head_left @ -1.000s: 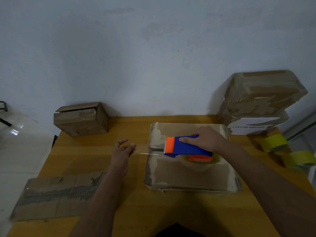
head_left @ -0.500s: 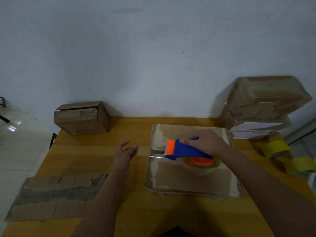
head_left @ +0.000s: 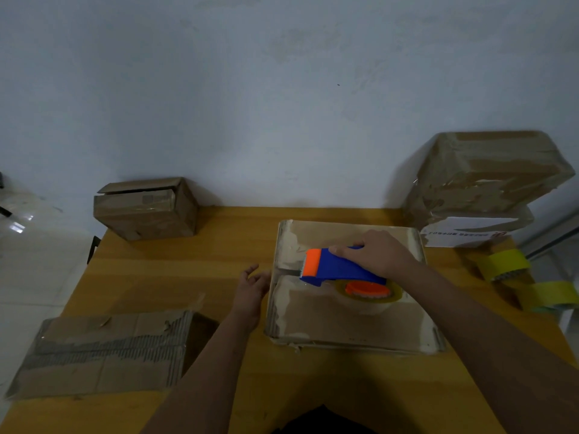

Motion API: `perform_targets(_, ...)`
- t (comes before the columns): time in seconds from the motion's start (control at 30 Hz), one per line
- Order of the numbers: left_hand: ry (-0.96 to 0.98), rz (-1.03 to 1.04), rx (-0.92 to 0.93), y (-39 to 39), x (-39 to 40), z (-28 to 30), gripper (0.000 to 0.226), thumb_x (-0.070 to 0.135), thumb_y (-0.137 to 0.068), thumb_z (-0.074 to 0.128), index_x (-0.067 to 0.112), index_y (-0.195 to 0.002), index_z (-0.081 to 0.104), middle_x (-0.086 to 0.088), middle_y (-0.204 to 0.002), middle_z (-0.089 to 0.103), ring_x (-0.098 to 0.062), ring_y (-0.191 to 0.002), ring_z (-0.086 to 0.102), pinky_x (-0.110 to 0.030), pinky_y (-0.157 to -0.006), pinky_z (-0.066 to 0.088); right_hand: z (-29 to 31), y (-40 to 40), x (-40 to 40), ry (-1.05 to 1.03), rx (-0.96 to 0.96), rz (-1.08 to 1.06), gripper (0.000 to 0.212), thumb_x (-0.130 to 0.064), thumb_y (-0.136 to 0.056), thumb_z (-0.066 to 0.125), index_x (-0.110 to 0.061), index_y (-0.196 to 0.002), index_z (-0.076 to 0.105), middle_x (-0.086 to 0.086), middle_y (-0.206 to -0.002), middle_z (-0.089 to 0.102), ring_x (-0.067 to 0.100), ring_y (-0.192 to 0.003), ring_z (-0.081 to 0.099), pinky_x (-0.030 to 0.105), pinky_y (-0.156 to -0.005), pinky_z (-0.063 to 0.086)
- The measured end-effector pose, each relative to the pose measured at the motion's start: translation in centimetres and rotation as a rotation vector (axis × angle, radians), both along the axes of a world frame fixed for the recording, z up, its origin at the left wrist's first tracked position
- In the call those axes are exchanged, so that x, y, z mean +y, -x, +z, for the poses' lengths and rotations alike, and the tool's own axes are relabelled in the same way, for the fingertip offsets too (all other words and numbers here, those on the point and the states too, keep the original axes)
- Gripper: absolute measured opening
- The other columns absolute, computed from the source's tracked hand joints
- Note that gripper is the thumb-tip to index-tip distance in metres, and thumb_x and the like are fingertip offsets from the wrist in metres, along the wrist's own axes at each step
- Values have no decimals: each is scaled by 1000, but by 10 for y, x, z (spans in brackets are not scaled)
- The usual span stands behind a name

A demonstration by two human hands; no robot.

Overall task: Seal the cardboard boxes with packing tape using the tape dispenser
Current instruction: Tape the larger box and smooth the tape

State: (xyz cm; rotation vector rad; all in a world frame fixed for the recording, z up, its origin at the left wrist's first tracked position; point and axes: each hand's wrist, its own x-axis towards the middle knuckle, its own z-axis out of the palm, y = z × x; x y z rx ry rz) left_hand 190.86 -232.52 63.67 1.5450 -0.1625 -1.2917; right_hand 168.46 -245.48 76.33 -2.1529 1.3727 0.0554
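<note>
Gripping the dispenser [head_left: 340, 269] in the right hand [head_left: 377, 253], atop the flat box [head_left: 347, 321] mid-counter [head_left: 188, 261].
Resting the left hand [head_left: 250, 288], fingers loose, holding nothing, just beside the box's left edge.

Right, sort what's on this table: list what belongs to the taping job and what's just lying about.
In use:
- tape dispenser, gripped by the right hand
- flat cardboard box under it
- left hand, fingers relaxed, at the box's left edge

Lying about:
- small cardboard box, back left
- flattened cardboard sheet, front left
- stacked taped boxes, back right
- two yellow tape rolls, right edge
</note>
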Motion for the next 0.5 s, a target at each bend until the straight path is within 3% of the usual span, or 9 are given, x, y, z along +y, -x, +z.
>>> perform_targets(0.17, -11, -91, -57, 8, -5, 1, 49, 19, -98, 57, 29, -139, 34, -9, -127, 55, -31, -105, 64, -45, -79, 57, 4, -1, 2, -13, 19, -19, 52, -74, -82, 47, -25, -72, 62, 0, -68, 57, 15, -67, 56, 31, -64, 43)
perform_targets(0.27, -93, -201, -164, 9, -6, -2, 59, 30, -97, 59, 30, -146, 26, -11, -142, 46, -31, -116, 58, -52, -94, 51, 9, 1, 5, -21, -9, -13, 39, -68, -85, 49, -38, -61, 45, -5, -66, 51, 14, -69, 52, 30, -66, 41)
perform_targets(0.33, -209, -258, -228, 9, -3, -5, 63, 31, -96, 61, 26, -149, 26, -13, -150, 37, -33, -127, 49, -49, -102, 46, 11, 3, 6, -23, -28, -14, 39, -65, -87, 50, -39, -59, 41, -6, -64, 48, 13, -67, 50, 29, -65, 39)
perform_targets(0.4, -263, -330, -301, 8, 0, -5, 57, 29, -97, 60, 18, -147, 34, -12, -148, 38, -32, -128, 47, -43, -99, 46, 11, 7, 5, -35, -55, -23, 37, -64, -88, 50, -38, -62, 48, -8, -63, 47, 13, -66, 49, 29, -64, 37)
perform_targets(0.5, -182, -320, -421, 3, 1, 13, 35, 32, -101, 51, 12, -129, 56, -4, -125, 61, -22, -113, 58, -37, -92, 51, 6, 9, 3, -31, -51, 11, 31, -68, -87, 46, -42, -85, 62, -15, -69, 49, 12, -74, 52, 28, -66, 39)
